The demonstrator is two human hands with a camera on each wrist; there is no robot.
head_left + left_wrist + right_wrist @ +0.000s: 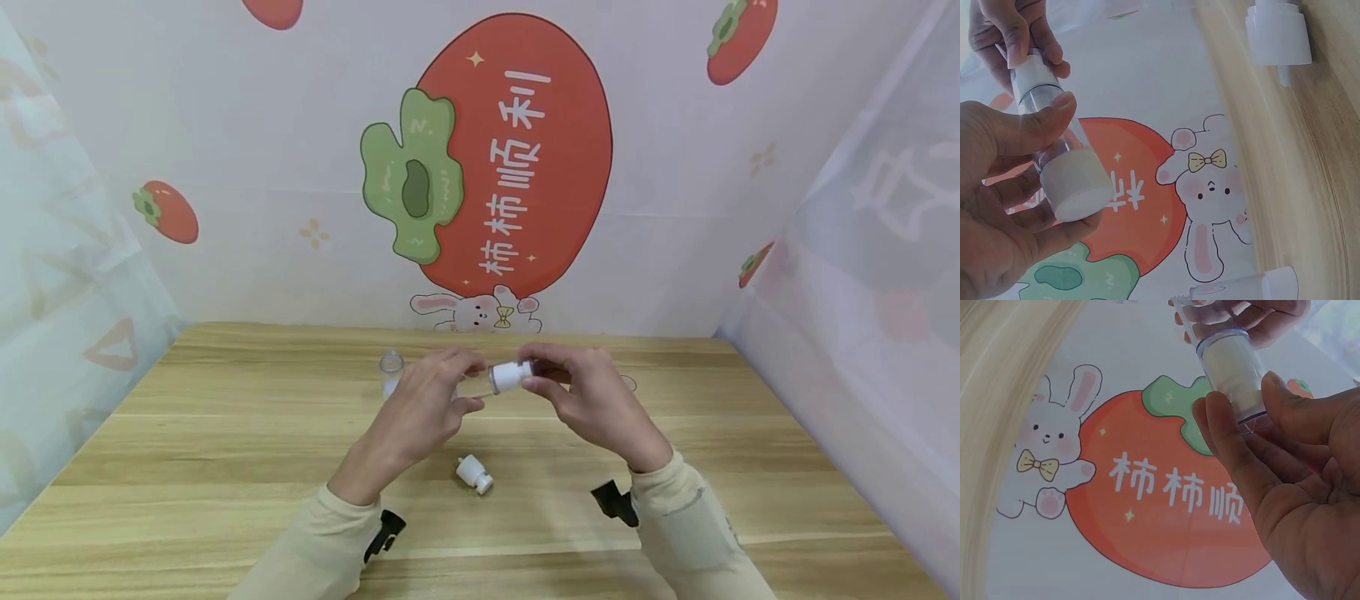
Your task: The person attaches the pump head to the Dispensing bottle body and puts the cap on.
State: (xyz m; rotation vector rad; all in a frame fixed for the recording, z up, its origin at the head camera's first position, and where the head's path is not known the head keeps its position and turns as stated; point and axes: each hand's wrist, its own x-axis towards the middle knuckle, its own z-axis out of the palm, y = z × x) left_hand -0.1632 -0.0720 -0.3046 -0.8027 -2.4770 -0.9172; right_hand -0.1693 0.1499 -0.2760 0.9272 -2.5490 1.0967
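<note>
Fingers of the left hand (422,398) curl round a clear bottle (480,386); those of the right hand (596,396) pinch its white-topped end. Held sideways above the table (247,467), it is well apart from both side edges; a white pump (472,472) lies nearer the person.

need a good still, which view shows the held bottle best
Left wrist: the clear bottle shows large, from white base to white top. In the head view the left hand hides most of its base; the right wrist, mainly its white top.
</note>
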